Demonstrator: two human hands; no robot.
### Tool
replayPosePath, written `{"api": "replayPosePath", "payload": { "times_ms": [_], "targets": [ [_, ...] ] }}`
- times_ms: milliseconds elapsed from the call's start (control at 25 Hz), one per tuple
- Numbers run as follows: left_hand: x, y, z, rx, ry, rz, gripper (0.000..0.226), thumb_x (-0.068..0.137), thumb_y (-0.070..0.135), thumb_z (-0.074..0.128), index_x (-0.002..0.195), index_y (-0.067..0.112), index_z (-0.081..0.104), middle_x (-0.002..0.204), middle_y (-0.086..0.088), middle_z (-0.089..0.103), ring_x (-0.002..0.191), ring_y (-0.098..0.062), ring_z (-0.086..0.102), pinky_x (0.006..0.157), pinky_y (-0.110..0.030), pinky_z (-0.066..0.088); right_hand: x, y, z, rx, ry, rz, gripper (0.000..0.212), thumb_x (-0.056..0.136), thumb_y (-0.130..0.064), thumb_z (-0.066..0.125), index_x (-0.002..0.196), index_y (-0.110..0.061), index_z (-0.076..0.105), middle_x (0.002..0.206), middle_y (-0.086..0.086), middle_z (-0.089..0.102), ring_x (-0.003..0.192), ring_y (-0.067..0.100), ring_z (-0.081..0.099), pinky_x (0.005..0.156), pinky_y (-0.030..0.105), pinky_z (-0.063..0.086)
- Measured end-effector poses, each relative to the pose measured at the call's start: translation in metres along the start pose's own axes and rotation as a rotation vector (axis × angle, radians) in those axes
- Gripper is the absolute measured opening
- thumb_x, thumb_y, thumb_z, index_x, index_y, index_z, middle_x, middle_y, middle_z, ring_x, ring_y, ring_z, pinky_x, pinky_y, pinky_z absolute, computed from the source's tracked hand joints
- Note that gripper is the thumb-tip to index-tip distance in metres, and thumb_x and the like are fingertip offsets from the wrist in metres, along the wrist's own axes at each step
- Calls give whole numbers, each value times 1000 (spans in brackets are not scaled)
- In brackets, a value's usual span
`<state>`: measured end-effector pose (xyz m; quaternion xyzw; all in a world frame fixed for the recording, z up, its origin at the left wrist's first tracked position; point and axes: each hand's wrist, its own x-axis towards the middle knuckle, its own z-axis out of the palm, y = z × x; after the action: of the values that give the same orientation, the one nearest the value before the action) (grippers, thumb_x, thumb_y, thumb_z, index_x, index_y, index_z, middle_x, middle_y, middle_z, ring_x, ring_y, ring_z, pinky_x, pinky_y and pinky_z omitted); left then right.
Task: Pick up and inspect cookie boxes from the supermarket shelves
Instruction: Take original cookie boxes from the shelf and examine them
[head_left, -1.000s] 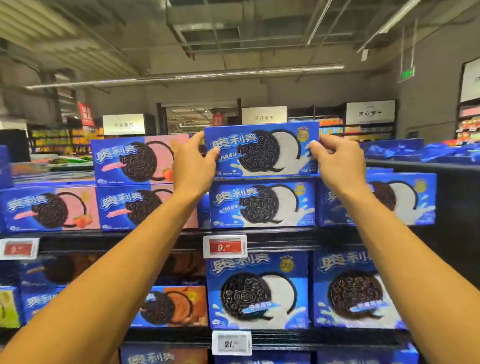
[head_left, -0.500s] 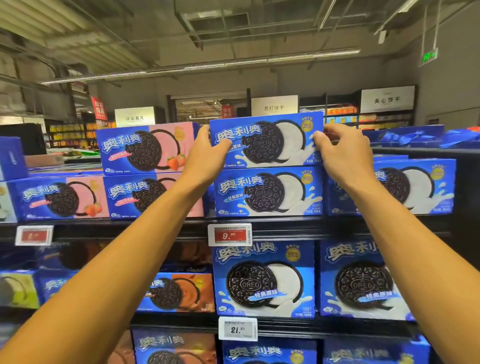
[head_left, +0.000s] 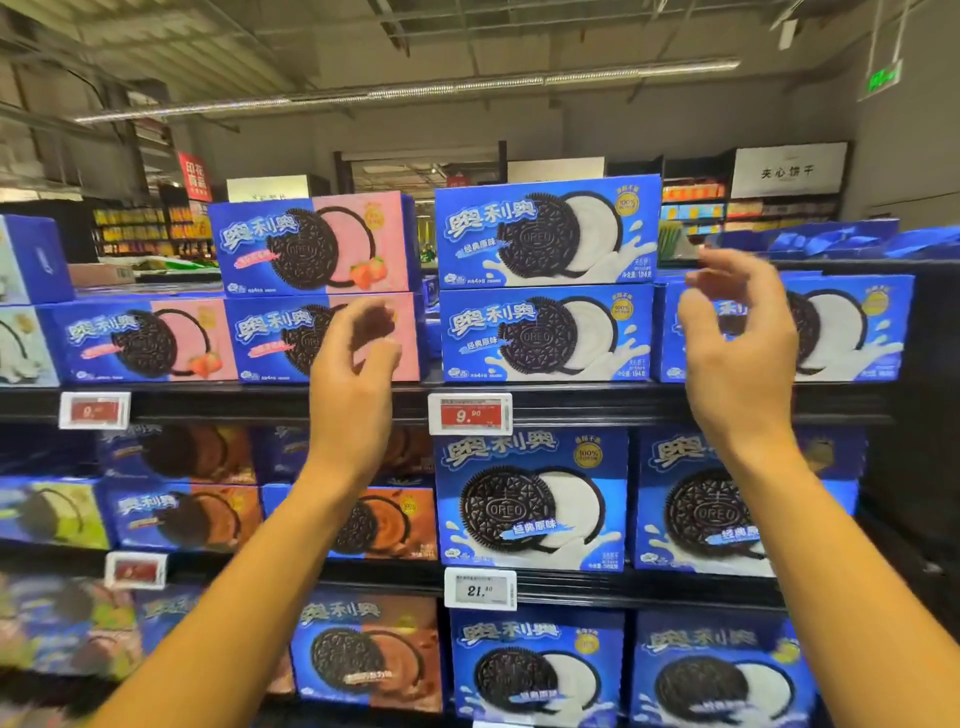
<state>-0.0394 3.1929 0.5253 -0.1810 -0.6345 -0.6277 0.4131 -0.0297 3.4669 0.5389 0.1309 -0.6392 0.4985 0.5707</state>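
A blue Oreo cookie box (head_left: 548, 231) with a white cream picture lies on top of a second identical box (head_left: 545, 332) on the top shelf. Neither hand touches it. My left hand (head_left: 353, 364) hovers lower left of it, in front of a pink strawberry box (head_left: 291, 338), fingers loosely curled and empty. My right hand (head_left: 737, 338) hovers to its lower right, in front of another blue box (head_left: 852, 327), fingers loosely curled and holding nothing. Both hands are motion-blurred.
Pink strawberry Oreo boxes (head_left: 311, 244) are stacked left of the blue ones. Larger blue boxes (head_left: 530, 499) and brown chocolate boxes (head_left: 384, 519) fill the lower shelves. Price tags (head_left: 470, 414) sit on the black shelf edge (head_left: 675, 402). Other aisles lie behind.
Both hands have let go of the top blue box and dropped down and away from it. The box stays on the stack. The view has moved closer.
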Motion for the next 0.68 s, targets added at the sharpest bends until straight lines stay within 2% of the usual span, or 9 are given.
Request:
{"api": "replayPosePath", "payload": {
  "times_ms": [80, 160, 240, 320, 400, 480, 560, 680],
  "targets": [
    [-44, -29, -9, -65, 76, -82, 34, 84, 7, 52, 103, 32, 65, 102, 8, 69, 98, -9, 64, 89, -29, 51, -55, 15, -10, 118, 103, 130, 23, 93, -15, 57, 99, -36, 52, 92, -15, 58, 83, 4, 57, 73, 20, 45],
    [-77, -60, -3, -49, 94, -273, 34, 90, -3, 51, 106, 24, 63, 101, 6, 66, 100, -13, 63, 86, -27, 48, -102, 36, -10, 110, 106, 319, 23, 93, -9, 57, 95, -32, 52, 87, -7, 56, 72, -3, 53, 69, 12, 42],
    [-94, -84, 7, 116, 11, -400, 41, 91, -10, 49, 125, 13, 55, 120, -7, 59, 107, -23, 56, 86, -19, 41, -134, 57, -4, 2, 6, 500, 18, 97, -7, 56, 100, -25, 58, 92, -1, 61, 74, -6, 55, 68, 7, 41],
    [-97, -98, 15, 223, -81, -492, 54, 93, -7, 49, 144, 7, 38, 139, -14, 45, 113, -19, 48, 89, -16, 36, -154, 72, 2, -84, -85, 601, 15, 100, -14, 55, 112, -19, 63, 104, 2, 62, 83, -6, 56, 73, 9, 43],
    [-97, -103, 22, 275, -156, -524, 63, 95, 1, 51, 152, 8, 24, 151, -11, 33, 129, -20, 40, 106, -30, 34, -166, 78, 8, -140, -143, 602, 25, 101, -21, 53, 124, -14, 62, 110, 1, 57, 89, -5, 56, 76, 11, 42],
    [-96, -104, 27, 314, -189, -535, 66, 95, 7, 52, 153, 8, 21, 156, -10, 28, 140, -21, 32, 117, -39, 26, -172, 78, 13, -171, -156, 587, 35, 102, -24, 53, 134, -9, 58, 111, 1, 54, 93, 6, 56, 81, 20, 44],
    [-95, -103, 28, 328, -194, -530, 66, 95, 9, 54, 153, 8, 23, 157, -9, 29, 143, -22, 29, 118, -39, 23, -175, 78, 15, -181, -162, 565, 41, 102, -26, 54, 140, -9, 54, 117, 1, 53, 103, 17, 56, 89, 34, 47],
    [-94, -101, 27, 302, -189, -572, 65, 95, 13, 54, 153, 10, 24, 156, -9, 32, 143, -23, 31, 118, -44, 25, -175, 81, 14, -215, -183, 572, 45, 102, -29, 55, 142, -8, 50, 131, 5, 49, 115, 23, 52, 97, 40, 45]
  ]
}}
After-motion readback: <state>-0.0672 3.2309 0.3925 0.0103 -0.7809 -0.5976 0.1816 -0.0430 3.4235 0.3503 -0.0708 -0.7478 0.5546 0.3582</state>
